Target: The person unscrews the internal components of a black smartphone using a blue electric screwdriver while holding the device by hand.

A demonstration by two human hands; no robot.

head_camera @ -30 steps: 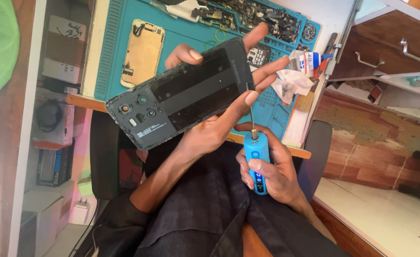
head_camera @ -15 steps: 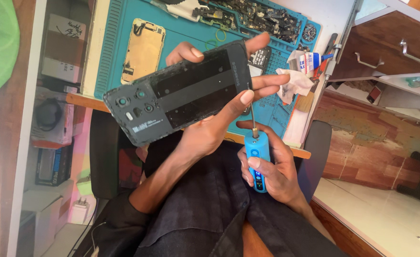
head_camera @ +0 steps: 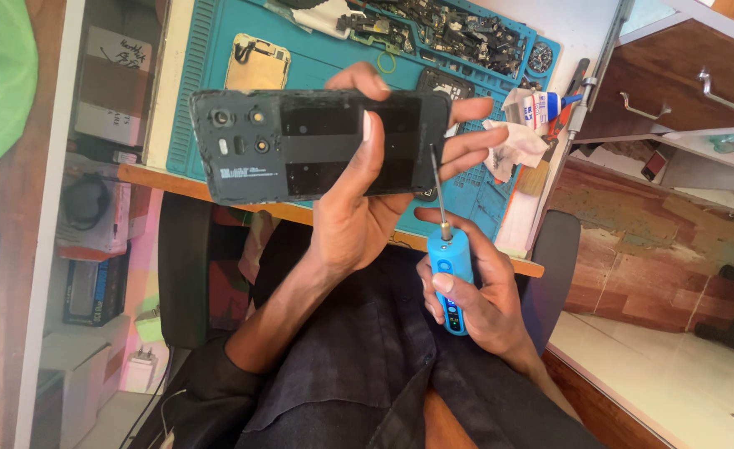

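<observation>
My left hand (head_camera: 367, 208) holds a black phone body (head_camera: 300, 145) with its back cover off, thumb pressed across the middle and fingers wrapped behind. The camera openings sit at its left end. My right hand (head_camera: 475, 299) grips a blue electric screwdriver (head_camera: 450, 278). Its thin metal bit (head_camera: 436, 187) points up and touches the phone's right edge near the corner. Both hands are above my lap, in front of the desk edge.
A teal repair mat (head_camera: 333, 58) covers the desk, with a gold phone frame (head_camera: 256, 65), circuit boards and small parts (head_camera: 450, 29) on it. A crumpled tissue (head_camera: 512, 145) and a glue tube (head_camera: 541, 106) lie at the mat's right. A drawer unit (head_camera: 683, 91) stands further right.
My left hand has turned the phone from tilted to level and brought it closer. The screwdriver has risen, and its bit now meets the phone's right edge.
</observation>
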